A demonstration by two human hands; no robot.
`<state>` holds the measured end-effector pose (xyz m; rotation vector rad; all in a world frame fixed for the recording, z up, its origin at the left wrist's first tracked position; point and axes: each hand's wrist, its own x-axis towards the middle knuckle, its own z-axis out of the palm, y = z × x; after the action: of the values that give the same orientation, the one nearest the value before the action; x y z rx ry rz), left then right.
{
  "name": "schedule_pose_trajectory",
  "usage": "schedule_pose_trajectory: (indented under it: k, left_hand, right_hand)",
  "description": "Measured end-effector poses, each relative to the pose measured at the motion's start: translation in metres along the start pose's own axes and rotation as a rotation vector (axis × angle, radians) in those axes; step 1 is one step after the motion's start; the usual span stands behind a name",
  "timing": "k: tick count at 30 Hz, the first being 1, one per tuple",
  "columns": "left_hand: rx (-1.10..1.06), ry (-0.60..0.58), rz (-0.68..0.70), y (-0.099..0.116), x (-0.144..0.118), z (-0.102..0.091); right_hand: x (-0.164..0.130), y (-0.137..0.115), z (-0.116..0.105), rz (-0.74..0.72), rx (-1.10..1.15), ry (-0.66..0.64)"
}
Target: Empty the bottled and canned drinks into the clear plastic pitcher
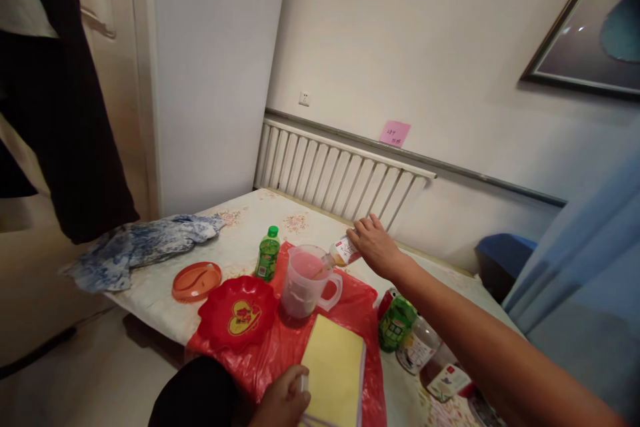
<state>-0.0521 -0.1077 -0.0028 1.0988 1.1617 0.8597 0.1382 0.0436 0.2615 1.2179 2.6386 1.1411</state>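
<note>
Pink jug (305, 280) mid-table; right hand (376, 245) tilts bottle (344, 251) in.

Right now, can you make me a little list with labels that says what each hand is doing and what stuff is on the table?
right hand: tips a small clear bottle with a white and red label over the jug
clear plastic measuring jug with pink liquid: upright on a red plastic sheet
left hand: closed round a small white thing, beside a yellow pad
red heart-pattern plate: left of the jug
green drink bottle: upright, behind the plate
orange lid: left
</note>
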Motion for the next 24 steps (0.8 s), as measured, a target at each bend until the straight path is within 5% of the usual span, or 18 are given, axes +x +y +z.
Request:
schedule_pose_trajectory:
  k: [24]
  left_hand:
    - [0.017, 0.025, 0.052, 0.004, -0.002, -0.009]
  right_hand:
    - [0.009, -0.016, -0.005, -0.053, -0.001, 0.033]
